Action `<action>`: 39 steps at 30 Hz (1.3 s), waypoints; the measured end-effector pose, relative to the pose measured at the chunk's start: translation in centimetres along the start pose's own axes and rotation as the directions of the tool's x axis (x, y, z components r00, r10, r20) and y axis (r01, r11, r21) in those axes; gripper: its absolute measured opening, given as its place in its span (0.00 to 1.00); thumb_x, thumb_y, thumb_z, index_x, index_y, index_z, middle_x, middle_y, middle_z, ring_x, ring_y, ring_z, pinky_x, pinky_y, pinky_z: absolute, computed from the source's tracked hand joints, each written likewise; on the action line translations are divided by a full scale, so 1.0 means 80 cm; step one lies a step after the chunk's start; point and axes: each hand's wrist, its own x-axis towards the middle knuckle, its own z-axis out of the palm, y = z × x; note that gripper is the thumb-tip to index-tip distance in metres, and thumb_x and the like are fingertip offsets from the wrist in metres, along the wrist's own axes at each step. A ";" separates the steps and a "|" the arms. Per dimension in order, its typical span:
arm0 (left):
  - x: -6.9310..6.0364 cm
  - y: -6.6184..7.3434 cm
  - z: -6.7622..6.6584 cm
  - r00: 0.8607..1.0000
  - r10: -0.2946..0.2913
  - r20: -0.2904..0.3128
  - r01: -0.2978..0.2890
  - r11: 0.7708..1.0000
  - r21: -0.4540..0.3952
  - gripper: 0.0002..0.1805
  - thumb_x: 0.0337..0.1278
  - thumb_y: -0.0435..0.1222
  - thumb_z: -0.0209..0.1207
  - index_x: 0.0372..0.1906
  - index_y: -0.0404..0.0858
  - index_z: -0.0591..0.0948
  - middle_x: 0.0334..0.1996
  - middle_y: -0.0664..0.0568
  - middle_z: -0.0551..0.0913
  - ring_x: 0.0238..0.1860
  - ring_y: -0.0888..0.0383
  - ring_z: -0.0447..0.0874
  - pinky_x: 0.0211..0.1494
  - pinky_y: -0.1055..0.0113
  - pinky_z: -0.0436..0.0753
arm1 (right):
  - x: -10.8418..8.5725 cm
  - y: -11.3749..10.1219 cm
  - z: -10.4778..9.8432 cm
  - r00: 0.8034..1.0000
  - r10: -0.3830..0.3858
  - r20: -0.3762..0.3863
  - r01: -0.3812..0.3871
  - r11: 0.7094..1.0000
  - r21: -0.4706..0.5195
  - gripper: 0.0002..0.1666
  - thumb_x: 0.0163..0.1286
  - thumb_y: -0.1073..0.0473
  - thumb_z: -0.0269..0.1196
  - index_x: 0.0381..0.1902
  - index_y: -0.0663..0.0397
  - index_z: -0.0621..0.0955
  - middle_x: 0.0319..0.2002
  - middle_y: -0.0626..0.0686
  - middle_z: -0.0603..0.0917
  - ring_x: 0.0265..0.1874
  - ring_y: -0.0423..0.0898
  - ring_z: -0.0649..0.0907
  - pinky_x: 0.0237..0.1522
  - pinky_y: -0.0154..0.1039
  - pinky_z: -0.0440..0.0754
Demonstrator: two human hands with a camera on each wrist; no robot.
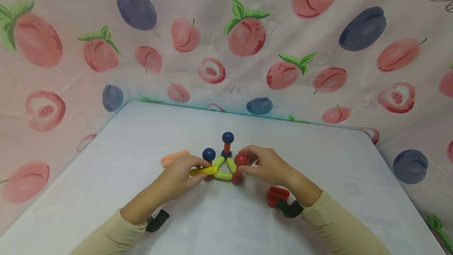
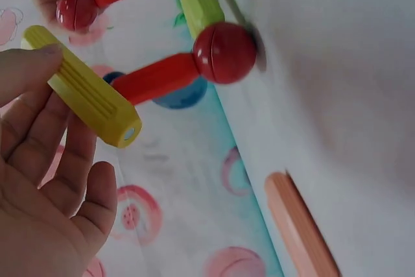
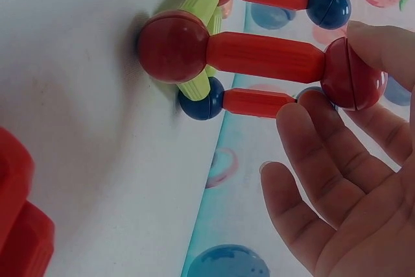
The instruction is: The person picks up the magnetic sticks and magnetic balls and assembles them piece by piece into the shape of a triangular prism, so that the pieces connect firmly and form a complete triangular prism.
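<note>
A small frame of magnetic balls and rods stands on the table. Three light green rods [image 1: 223, 176] form its triangular base, with two red balls and one blue ball [image 1: 226, 154] at the corners. Red rods [image 3: 266, 56] rise from the corners, two topped by blue balls [image 1: 228, 137] and one by a red ball [image 1: 241, 159]. My right hand [image 1: 270, 164] pinches that top red ball between thumb and fingers. My left hand [image 1: 178, 174] holds a yellow rod [image 2: 91, 95] level beside the left upright; a metal tip shows at its end.
Orange rods [image 1: 175, 157] lie left of the frame, behind my left hand. Several red rods [image 1: 277, 196] lie beneath my right wrist. A fruit-patterned cloth [image 1: 212, 30] hangs behind the white table [image 1: 219, 223].
</note>
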 end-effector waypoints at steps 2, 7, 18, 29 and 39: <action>0.001 0.002 0.006 1.000 0.009 -0.015 -0.009 1.000 0.006 0.12 0.56 0.30 0.70 0.46 0.38 0.87 0.42 0.56 0.87 0.45 0.57 0.82 0.50 0.59 0.84 | 0.000 0.000 0.000 1.000 -0.001 -0.001 0.001 1.000 -0.002 0.24 0.66 0.52 0.71 0.58 0.49 0.80 0.42 0.42 0.83 0.45 0.44 0.81 0.46 0.41 0.82; 0.003 0.007 0.018 0.999 0.011 -0.034 -0.011 1.000 0.005 0.13 0.54 0.30 0.71 0.46 0.38 0.87 0.41 0.55 0.87 0.42 0.59 0.81 0.45 0.64 0.84 | 0.000 0.000 0.000 1.000 -0.004 -0.001 0.004 1.000 -0.002 0.25 0.66 0.52 0.71 0.59 0.49 0.80 0.42 0.42 0.83 0.44 0.44 0.81 0.47 0.41 0.82; 0.012 0.020 0.039 0.998 -0.043 -0.045 0.043 0.999 0.019 0.13 0.56 0.30 0.70 0.47 0.37 0.85 0.42 0.53 0.85 0.40 0.60 0.81 0.46 0.66 0.84 | 0.000 0.000 -0.002 1.000 -0.029 -0.002 0.029 0.999 -0.023 0.24 0.66 0.53 0.70 0.58 0.50 0.80 0.41 0.42 0.83 0.43 0.43 0.81 0.47 0.42 0.82; 0.018 0.030 0.057 0.993 -0.035 -0.115 0.053 0.987 0.153 0.12 0.57 0.34 0.70 0.46 0.39 0.86 0.41 0.51 0.87 0.40 0.57 0.85 0.44 0.66 0.85 | -0.002 0.002 -0.002 0.998 -0.062 -0.005 0.062 0.998 -0.030 0.24 0.66 0.53 0.70 0.58 0.51 0.80 0.41 0.42 0.83 0.43 0.44 0.81 0.46 0.43 0.83; 0.022 0.027 0.073 0.971 0.039 -0.237 0.012 0.978 0.210 0.11 0.54 0.32 0.72 0.43 0.36 0.87 0.38 0.49 0.88 0.37 0.57 0.86 0.40 0.67 0.85 | -0.002 0.001 -0.003 0.997 -0.076 -0.004 0.076 0.997 -0.016 0.23 0.66 0.53 0.70 0.58 0.51 0.80 0.41 0.43 0.83 0.43 0.44 0.81 0.49 0.50 0.83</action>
